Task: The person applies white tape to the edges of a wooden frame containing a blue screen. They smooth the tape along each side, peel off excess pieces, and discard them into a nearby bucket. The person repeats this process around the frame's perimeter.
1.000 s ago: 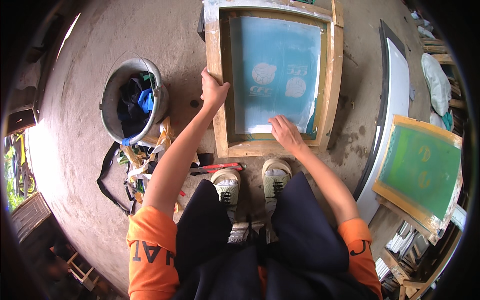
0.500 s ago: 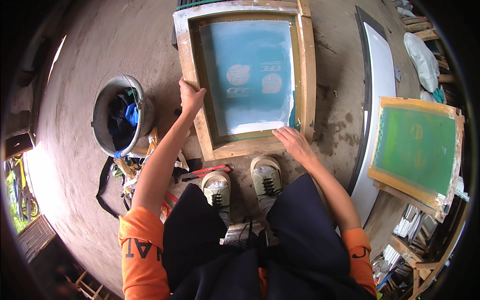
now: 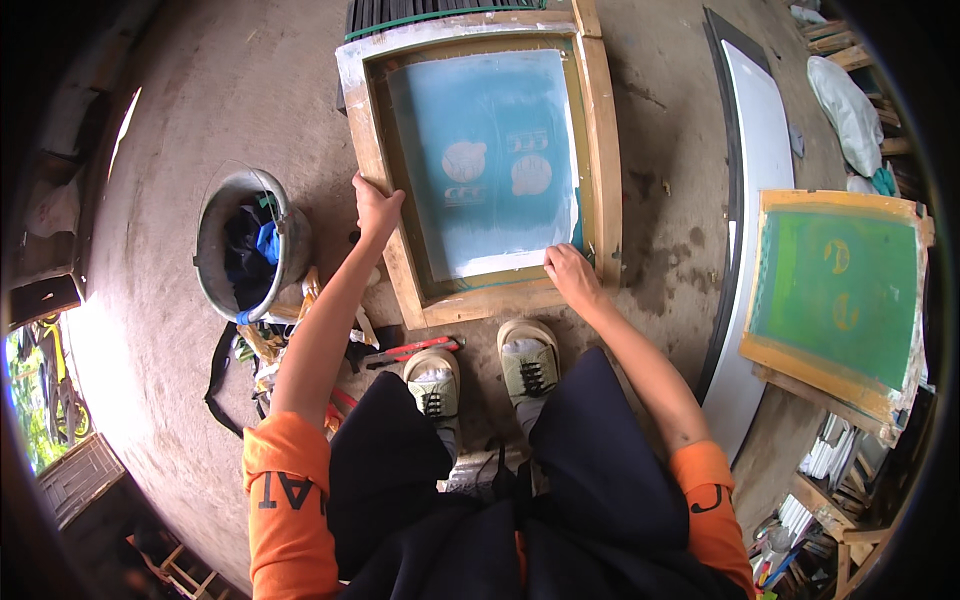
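Note:
A wooden screen-printing frame with blue mesh stands in front of my feet. Pale ball shapes and lettering show on the mesh. My left hand is closed around the frame's left side. At the lower right corner of the mesh, my right hand has its fingers curled together. They touch the end of a white strip that runs along the mesh's lower edge. Whatever lies between those fingertips is hidden.
A metal bucket of dark and blue cloths stands left, beside scraps and a red cutter. A dark slatted stack is behind the frame. On the right are a long white board and a green-meshed screen frame.
My right hand has gone from lying flat near the frame's lower edge to curled fingers slightly farther up at the mesh corner. My left hand keeps its grip. The view has shifted slightly.

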`<state>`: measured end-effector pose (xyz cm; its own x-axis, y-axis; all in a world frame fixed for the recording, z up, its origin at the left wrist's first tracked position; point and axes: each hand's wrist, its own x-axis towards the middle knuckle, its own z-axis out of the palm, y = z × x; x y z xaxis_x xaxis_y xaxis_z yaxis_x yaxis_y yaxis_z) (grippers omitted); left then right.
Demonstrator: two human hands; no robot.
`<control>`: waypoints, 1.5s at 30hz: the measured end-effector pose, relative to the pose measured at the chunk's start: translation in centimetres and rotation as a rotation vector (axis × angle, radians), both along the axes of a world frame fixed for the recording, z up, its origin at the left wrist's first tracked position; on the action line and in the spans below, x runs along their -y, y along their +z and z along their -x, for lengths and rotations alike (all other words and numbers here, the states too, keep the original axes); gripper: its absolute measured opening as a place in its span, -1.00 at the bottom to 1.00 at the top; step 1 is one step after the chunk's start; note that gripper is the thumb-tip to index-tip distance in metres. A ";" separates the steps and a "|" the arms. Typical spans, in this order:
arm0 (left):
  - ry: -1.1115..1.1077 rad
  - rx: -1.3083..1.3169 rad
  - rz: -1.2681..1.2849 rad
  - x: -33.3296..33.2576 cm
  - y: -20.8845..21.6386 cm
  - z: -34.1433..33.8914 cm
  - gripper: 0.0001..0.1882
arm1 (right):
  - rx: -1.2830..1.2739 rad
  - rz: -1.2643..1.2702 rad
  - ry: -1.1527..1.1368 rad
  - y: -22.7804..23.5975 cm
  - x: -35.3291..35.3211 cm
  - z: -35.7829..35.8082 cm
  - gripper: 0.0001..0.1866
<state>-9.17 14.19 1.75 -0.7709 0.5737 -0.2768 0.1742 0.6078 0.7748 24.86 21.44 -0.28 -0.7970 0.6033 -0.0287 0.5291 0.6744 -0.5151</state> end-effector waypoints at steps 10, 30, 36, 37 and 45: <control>-0.290 -0.843 -0.122 2.4 3.5 -4.3 -0.13 | -0.059 0.298 -0.893 7.4 -1.3 -6.5 -0.94; -1.129 -0.812 -0.371 1.8 -3.2 -14.8 -0.82 | -0.364 -0.021 -0.747 2.5 -1.9 -8.8 -0.82; -1.044 -0.619 -0.388 1.2 -1.3 -16.2 -0.88 | -0.432 0.048 -0.787 3.7 -2.0 -8.8 -0.84; -1.011 -0.523 -0.410 0.9 -0.7 -17.0 -0.89 | -0.453 0.036 -0.790 3.4 -2.2 -9.0 -0.84; -1.138 -0.398 -0.346 -3.4 0.2 -22.2 -0.80 | -0.405 0.215 -0.886 1.4 -0.7 -10.6 -0.83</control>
<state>13.05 17.62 1.98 0.2135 0.9640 0.1585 0.7241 -0.2651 0.6367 35.44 22.15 1.11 -0.0355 0.9988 -0.0330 0.5534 -0.0078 -0.8329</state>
